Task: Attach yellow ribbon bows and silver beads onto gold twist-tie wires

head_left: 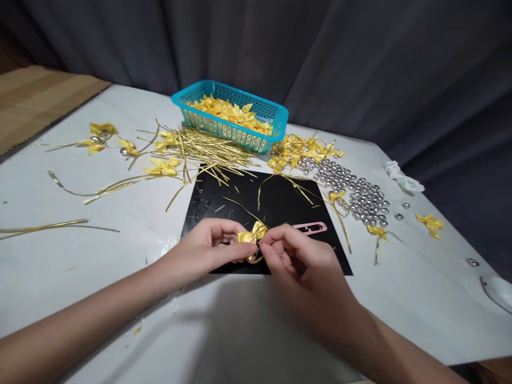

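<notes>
A yellow satin ribbon bow (253,233) is pinched between the thumb and fingers of my left hand (218,242), above a black mat (236,197). A thin gold cord (244,209) runs through the bow, with one end sticking up behind it and a loop hanging below. My right hand (296,256) is closed beside the bow, thumb and forefinger pinched on what looks like the cord close to the knot. The fingertips partly hide the bow's centre.
Behind the mat stands a blue basket (230,120) of yellow bows. Gold cords (208,146) lie before it. Silver beads (366,200) spread at the right, near finished-looking bows (300,146). A pink cutter (312,228) rests on the mat; a white crumpled piece (404,178) lies far right.
</notes>
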